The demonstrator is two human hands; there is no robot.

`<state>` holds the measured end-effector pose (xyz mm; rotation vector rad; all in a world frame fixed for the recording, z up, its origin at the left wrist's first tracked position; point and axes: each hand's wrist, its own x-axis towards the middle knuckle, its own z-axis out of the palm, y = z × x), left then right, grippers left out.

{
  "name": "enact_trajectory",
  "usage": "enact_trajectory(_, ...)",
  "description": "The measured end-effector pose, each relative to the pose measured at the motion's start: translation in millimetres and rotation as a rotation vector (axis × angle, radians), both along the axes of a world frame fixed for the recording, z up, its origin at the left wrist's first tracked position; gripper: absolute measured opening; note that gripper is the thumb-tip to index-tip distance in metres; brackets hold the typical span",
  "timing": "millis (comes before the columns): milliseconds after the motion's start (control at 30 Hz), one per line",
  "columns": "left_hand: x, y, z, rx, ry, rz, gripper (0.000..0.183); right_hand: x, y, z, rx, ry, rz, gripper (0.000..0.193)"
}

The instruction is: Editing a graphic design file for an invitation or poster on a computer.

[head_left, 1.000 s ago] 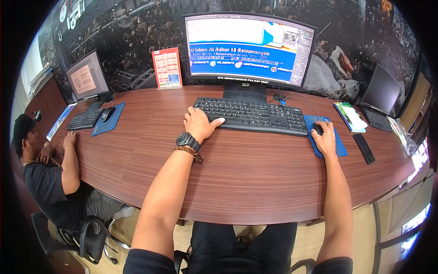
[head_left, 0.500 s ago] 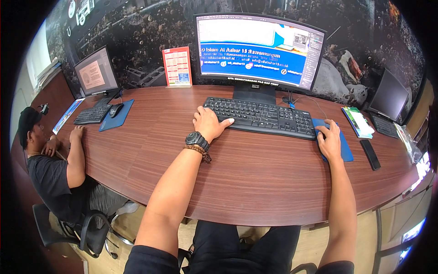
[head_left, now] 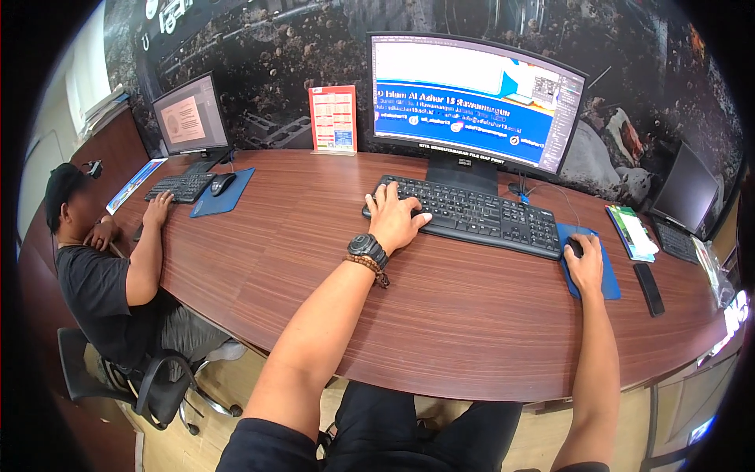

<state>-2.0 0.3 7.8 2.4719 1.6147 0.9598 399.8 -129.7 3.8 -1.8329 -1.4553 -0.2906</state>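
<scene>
My left hand (head_left: 395,219) rests on the left end of a black keyboard (head_left: 491,216), its fingers spread over the keys and the thumb stretched along the front edge. A black watch (head_left: 367,247) and a beaded bracelet (head_left: 377,270) circle that wrist. To the right of the keyboard, my right hand (head_left: 587,266) is wrapped over a black computer mouse (head_left: 576,248), which is partly hidden beneath it. Under the mouse lies a blue mouse pad (head_left: 610,285). Behind the keyboard stands a wide monitor (head_left: 464,79) showing a blue and white layout.
A black phone (head_left: 649,289), some leaflets (head_left: 629,234) and a dark laptop (head_left: 686,185) lie on the right. A red and white card stand (head_left: 333,119) stands left of my monitor. Further left, a person (head_left: 98,271) sits at another monitor (head_left: 189,116), one hand at its keyboard (head_left: 179,189).
The whole view has shifted, so the desk appears further right. My left fingers are more spread over the keys. My right fingers have settled around the mouse. The other person's hand has reached their keyboard.
</scene>
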Motion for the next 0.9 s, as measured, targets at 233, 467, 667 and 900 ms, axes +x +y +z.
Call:
enact_trajectory(233,-6.3,2.2,-1.8,-0.083,-0.092,0.148,0.054,2.4,-0.5,-0.4,0.002,0.002,0.064,0.031)
enact_trajectory(467,-5.6,6.0,-7.9,-0.087,-0.137,0.250,0.061,-7.0,-2.8,3.1,0.005,-0.017,0.053,0.031)
enact_trajectory(667,-5.7,3.4,-2.9,-0.122,-0.106,0.246,0.065,-4.5,-1.8,1.7,0.011,0.017,0.033,0.029)
enact_trajectory(900,0.8,8.1,-9.2,-0.083,-0.117,0.250,0.059,5.9,-0.8,-3.6,0.033,-0.036,0.011,0.029)
